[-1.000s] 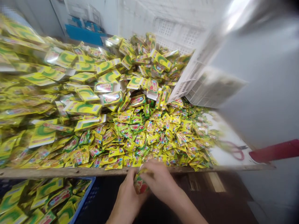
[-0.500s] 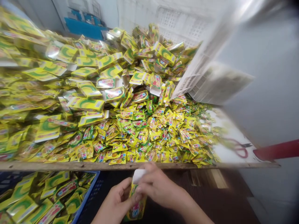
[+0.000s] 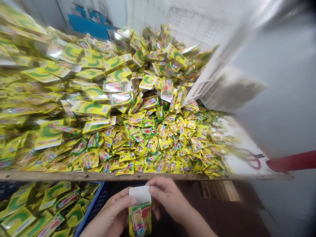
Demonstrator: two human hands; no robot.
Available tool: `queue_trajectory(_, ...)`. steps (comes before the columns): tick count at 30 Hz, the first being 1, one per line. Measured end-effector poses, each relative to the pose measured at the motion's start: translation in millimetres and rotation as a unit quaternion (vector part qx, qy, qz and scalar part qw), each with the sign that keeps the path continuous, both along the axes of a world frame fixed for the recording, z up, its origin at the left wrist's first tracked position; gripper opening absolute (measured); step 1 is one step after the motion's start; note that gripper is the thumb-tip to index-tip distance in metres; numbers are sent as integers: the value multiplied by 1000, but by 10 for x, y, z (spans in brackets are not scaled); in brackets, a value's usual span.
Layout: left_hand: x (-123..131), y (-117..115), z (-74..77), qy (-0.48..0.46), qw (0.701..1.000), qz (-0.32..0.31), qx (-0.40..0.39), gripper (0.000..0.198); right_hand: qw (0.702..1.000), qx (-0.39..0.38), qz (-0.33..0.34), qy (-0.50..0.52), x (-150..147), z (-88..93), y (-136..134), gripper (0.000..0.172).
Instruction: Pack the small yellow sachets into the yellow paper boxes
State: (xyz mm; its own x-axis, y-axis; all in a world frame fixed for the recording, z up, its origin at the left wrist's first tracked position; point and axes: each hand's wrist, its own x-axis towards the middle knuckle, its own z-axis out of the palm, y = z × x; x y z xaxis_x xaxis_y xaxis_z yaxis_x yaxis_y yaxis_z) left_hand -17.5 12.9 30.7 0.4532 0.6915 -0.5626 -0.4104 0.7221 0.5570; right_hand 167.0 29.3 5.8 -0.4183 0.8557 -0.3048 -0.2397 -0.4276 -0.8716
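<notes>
Below the table edge, both my hands hold one small yellow-green carton (image 3: 140, 217) upright, its white top flap (image 3: 139, 194) raised. My left hand (image 3: 112, 215) grips its left side, thumb on the flap. My right hand (image 3: 168, 200) pinches the flap's right edge with closed fingers. Just above them on the table (image 3: 74, 176) lies a heap of small yellow sachets (image 3: 158, 141).
Flat and folded yellow cartons (image 3: 91, 108) pile high at the table's left and back. A white plastic crate (image 3: 209, 75) leans at the right. Red-handled scissors (image 3: 249, 159) lie on the table's right end. A blue crate (image 3: 92, 205) of filled cartons sits lower left.
The carton has been turned upright and drawn lower toward me, its white flap now raised; my hands shifted down from the table edge with it.
</notes>
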Motion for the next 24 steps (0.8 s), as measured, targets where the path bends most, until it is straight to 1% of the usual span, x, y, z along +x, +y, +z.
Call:
queue_trajectory(3, 41, 5, 5, -8, 1000, -3, -4, 32, 999, -21, 0, 45, 28, -57, -6, 37)
queue_trajectory(5, 64, 8, -27, -2, 1000, 6, -6, 27, 997, -31, -12, 68, 39, -121, -25, 36)
queue_trajectory(8, 83, 22, -83, 5, 999, 29, -25, 25, 995, -46, -28, 89, 33, -177, -48, 36)
queue_trajectory(11, 97, 30, -66, 14, 997, 51, -51, 25, 993, -72, -41, 87, 2, -138, -31, 33)
queue_trajectory(14, 117, 25, 9, 21, 998, 49, -31, 22, 993, -104, -37, 49, -57, -35, 22, 29)
queue_trajectory(16, 119, 34, 30, 44, 998, 43, 4, 22, 996, -79, -40, -15, -94, 33, 62, 29)
queue_trajectory(18, 99, 61, -4, 105, 992, 47, 50, 24, 995, -3, -65, -76, -104, 81, 92, 26)
queue_trajectory(20, 58, 100, -80, 181, 977, 61, 93, 29, 985, 84, -95, -114, -77, 109, 103, 21)
queue_trajectory(21, 35, 118, -121, 215, 968, 70, 110, 31, 980, 114, -103, -125, -53, 117, 100, 20)
queue_trajectory(22, 16, 133, -159, 242, 959, 78, 122, 34, 978, 126, -103, -130, -26, 123, 94, 23)
queue_trajectory(24, -4, 150, -207, 276, 947, 85, 140, 36, 983, 99, -89, -122, 23, 131, 78, 28)
